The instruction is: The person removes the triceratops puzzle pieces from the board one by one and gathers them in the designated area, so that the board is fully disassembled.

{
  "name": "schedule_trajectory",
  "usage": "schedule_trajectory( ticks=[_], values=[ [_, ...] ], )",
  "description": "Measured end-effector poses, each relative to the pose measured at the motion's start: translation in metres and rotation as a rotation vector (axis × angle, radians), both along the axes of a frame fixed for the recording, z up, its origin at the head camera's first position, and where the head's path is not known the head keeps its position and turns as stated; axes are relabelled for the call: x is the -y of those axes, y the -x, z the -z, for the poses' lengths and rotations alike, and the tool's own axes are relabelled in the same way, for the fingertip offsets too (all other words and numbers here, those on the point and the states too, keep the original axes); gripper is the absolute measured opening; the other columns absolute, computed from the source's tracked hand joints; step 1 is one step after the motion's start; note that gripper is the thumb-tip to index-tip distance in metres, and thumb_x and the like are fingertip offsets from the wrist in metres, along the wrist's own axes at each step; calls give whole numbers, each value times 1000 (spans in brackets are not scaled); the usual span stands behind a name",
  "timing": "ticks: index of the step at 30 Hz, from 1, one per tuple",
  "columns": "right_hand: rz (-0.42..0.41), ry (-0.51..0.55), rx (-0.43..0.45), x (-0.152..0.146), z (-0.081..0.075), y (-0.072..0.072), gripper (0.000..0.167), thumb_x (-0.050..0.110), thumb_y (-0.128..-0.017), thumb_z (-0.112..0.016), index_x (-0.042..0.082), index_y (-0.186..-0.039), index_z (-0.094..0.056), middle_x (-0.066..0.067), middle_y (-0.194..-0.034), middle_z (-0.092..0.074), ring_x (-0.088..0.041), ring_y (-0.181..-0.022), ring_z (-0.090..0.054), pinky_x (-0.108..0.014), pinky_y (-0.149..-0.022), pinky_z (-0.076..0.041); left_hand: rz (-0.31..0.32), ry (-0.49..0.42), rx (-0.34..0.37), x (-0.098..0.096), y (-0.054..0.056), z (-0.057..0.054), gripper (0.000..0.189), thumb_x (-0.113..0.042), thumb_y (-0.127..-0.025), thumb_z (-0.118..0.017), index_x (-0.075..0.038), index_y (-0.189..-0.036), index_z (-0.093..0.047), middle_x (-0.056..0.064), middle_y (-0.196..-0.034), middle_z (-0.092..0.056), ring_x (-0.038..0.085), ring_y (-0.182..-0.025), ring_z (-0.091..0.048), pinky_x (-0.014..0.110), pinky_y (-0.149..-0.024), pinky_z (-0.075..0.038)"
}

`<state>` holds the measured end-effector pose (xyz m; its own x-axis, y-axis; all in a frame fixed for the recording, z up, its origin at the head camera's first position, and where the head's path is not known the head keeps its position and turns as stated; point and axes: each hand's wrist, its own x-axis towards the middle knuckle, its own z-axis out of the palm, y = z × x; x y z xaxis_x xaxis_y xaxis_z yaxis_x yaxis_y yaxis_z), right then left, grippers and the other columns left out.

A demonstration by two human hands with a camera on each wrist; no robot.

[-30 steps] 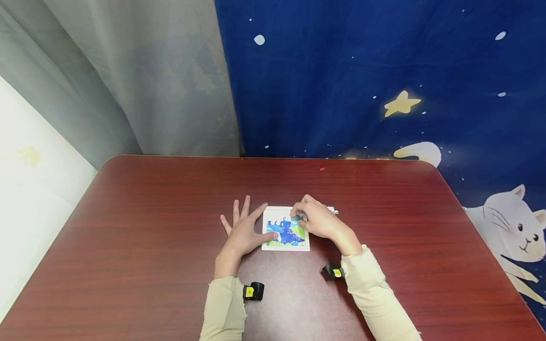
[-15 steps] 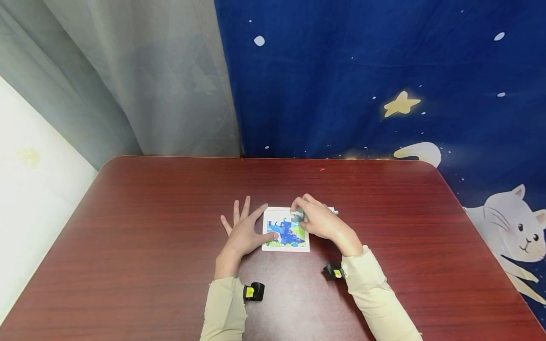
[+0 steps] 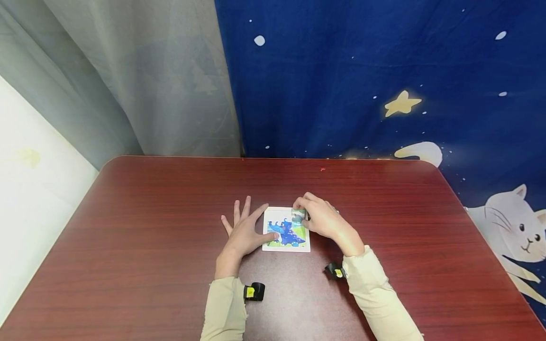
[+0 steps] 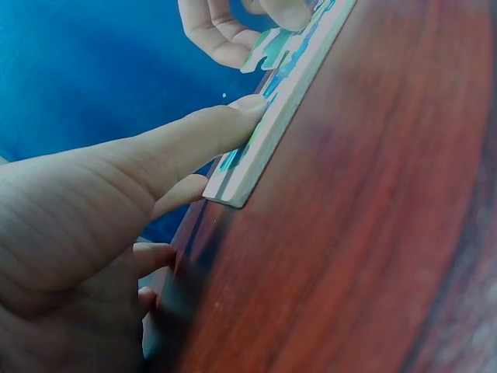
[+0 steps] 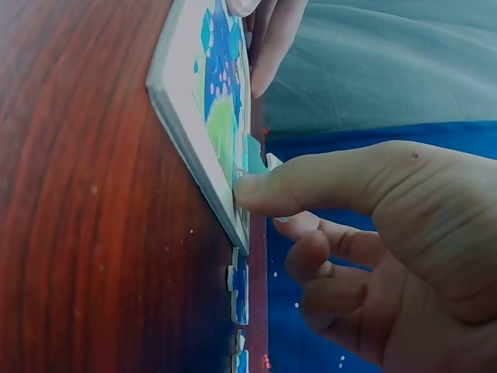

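Note:
A small jigsaw puzzle in a white frame (image 3: 286, 249), with a blue dinosaur picture, lies on the table. My left hand (image 3: 245, 235) rests at its left side, thumb pressing on the picture and the other fingers spread. Over the upper right corner, my right hand (image 3: 323, 219) pinches a green and white puzzle piece (image 3: 298, 216) between thumb and fingers. In the left wrist view that piece (image 4: 272, 50) stands tilted above the board. The right wrist view shows the right thumb (image 5: 268, 193) at the board's edge, covering part of the piece.
Loose puzzle pieces (image 5: 240, 286) lie on the table just past the frame, mostly hidden by the right hand in the head view. A tiny red bit (image 3: 322, 169) lies near the far edge. Blue and grey curtains (image 3: 183, 85) hang behind the table (image 3: 149, 237).
My right hand has shifted slightly right and turned the puzzle piece, so more of its face shows. It now covers more of the loose piece beside the frame. The left hand stays put.

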<state>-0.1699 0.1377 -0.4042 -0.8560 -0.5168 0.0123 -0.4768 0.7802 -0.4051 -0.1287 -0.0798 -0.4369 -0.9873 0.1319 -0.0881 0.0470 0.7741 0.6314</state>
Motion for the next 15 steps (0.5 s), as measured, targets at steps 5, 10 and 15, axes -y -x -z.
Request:
schedule_trajectory(
  ticks=[5, 10, 15],
  values=[
    [-6, -12, -33, 1, 1, 0, 31, 3, -75, -73, 14, -102, -64, 2, -93, -55, -15, -74, -53, -32, -65, -46, -1, 5, 5, 0, 0, -1, 80, -47, -70, -77, -24, -140, -44, 12, -155, -6, 36, -139, 10, 67, -96, 15],
    [-21, -22, -68, 1, 2, 1, 31, 4, -72, -75, 11, -101, -64, 0, -93, -58, -16, -75, -54, -31, -68, -47, -3, 12, 5, 0, 0, 0, 81, -47, -70, -77, -24, -141, -43, 12, -155, -6, 36, -139, 10, 66, -97, 15],
    [-18, -6, -79, -3, 1, 2, 33, 6, -71, -75, 9, -101, -63, -2, -92, -59, -17, -75, -55, -32, -68, -48, -3, 12, 8, -1, 0, 0, 82, -47, -70, -77, -25, -141, -43, 12, -155, -6, 35, -139, 11, 65, -97, 15]
  ],
)
